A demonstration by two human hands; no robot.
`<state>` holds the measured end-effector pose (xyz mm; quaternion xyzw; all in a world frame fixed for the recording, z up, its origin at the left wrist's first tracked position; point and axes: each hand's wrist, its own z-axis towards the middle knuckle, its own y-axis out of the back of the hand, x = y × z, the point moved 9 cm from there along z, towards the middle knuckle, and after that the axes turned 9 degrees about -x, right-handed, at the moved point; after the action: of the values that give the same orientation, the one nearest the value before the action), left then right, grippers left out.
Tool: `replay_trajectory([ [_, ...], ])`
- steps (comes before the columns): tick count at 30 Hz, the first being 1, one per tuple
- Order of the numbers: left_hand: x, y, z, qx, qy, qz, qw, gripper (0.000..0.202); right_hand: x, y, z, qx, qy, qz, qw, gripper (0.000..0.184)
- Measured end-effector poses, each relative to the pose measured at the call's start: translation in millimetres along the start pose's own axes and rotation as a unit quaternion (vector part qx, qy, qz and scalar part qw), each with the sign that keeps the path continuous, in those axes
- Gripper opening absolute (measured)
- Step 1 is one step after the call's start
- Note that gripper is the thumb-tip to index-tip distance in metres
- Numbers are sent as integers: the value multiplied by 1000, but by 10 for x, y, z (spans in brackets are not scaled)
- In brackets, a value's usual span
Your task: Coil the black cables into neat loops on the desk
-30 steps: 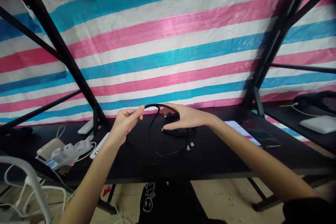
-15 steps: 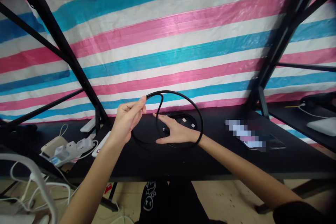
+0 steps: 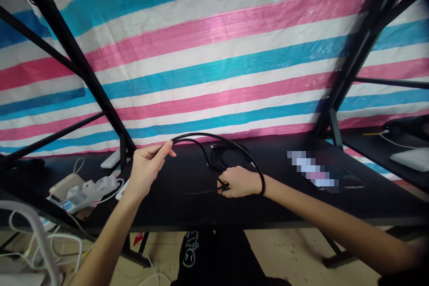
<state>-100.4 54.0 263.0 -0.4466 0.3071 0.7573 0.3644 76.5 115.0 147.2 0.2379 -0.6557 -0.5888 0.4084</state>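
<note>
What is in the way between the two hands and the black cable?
Nothing visible is. The left hand pinches the black cable near its raised end. The right hand grips it lower down, just above the black table, and a loop of it passes around that wrist.

We look onto a black desk point(image 3: 187, 208). Toward its back edge, near the middle, a bundle of black cable point(image 3: 231, 154) lies coiled on the top. Right of it a phone point(image 3: 318, 174) lies flat, its screen blurred. At the left end a slim white device point(image 3: 119, 193) rests near the corner, with a white bar point(image 3: 110, 159) further back. A second desk point(image 3: 368, 154) at far right carries a white box point(image 3: 410, 159).
</note>
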Motion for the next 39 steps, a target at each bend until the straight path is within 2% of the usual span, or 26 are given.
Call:
replay_trajectory([
  [3,29,-57,-18,28,9,12,999,38,17,50,-33,-17,-1,-46,999,25],
  [6,-57,-95,-21,25,-3,-4,1000,39,84,53,-28,-18,20,8,1000,23],
  [10,-144,-160,-23,33,3,-21,999,41,94,26,31,-33,11,83,996,24],
  [12,-189,-126,-5,8,-6,-24,1000,39,105,138,78,-83,22,121,989,28],
  [14,-237,-26,13,-44,-21,-40,998,36,82,431,84,-180,47,183,965,35],
  [16,-263,91,7,-93,-25,-75,993,34,-92,854,-27,-322,42,261,909,33],
  [18,-286,185,-23,-120,-24,-111,986,34,-441,1207,-323,-492,-18,324,808,29],
  [19,-313,228,-46,-129,-31,-121,984,34,-627,1275,-529,-568,-63,344,745,29],
  [20,-351,271,-72,-139,-43,-125,981,34,-782,1247,-730,-622,-108,362,686,31],
  [21,-395,312,-100,-150,-57,-127,979,33,-889,1128,-880,-643,-148,386,645,35],
  [22,-439,344,-128,-160,-71,-128,976,33,-945,931,-946,-625,-184,420,632,40],
  [23,-480,372,-154,-172,-85,-134,972,33,-946,666,-938,-572,-215,463,641,49],
  [25,-524,387,-196,-189,-95,-161,964,35,-812,3,-872,-429,-283,559,650,73],
  [27,-514,320,-221,-182,-81,-199,960,38,-457,-597,-732,-257,-293,652,650,83],
  [29,-458,194,-252,-159,-45,-237,957,41,-51,-920,-562,-126,-255,741,608,87],
  [30,-413,119,-275,-144,-18,-255,956,42,121,-974,-465,-79,-231,782,574,87],
  [32,-292,-9,-335,-125,42,-281,951,43,347,-910,-258,-24,-185,850,492,82],
  [33,-216,-55,-367,-120,73,-287,948,44,377,-823,-160,-24,-171,876,450,75],
  [35,-51,-90,-414,-117,122,-289,942,43,260,-627,-23,-86,-174,903,384,55],
  [36,39,-89,-422,-114,141,-288,941,43,145,-541,-2,-135,-187,902,366,45],
  [37,136,-82,-423,-106,158,-285,939,42,20,-460,-14,-186,-201,891,362,38],
  [39,350,-77,-413,-75,194,-273,939,38,-185,-314,-93,-262,-213,858,387,34],
])
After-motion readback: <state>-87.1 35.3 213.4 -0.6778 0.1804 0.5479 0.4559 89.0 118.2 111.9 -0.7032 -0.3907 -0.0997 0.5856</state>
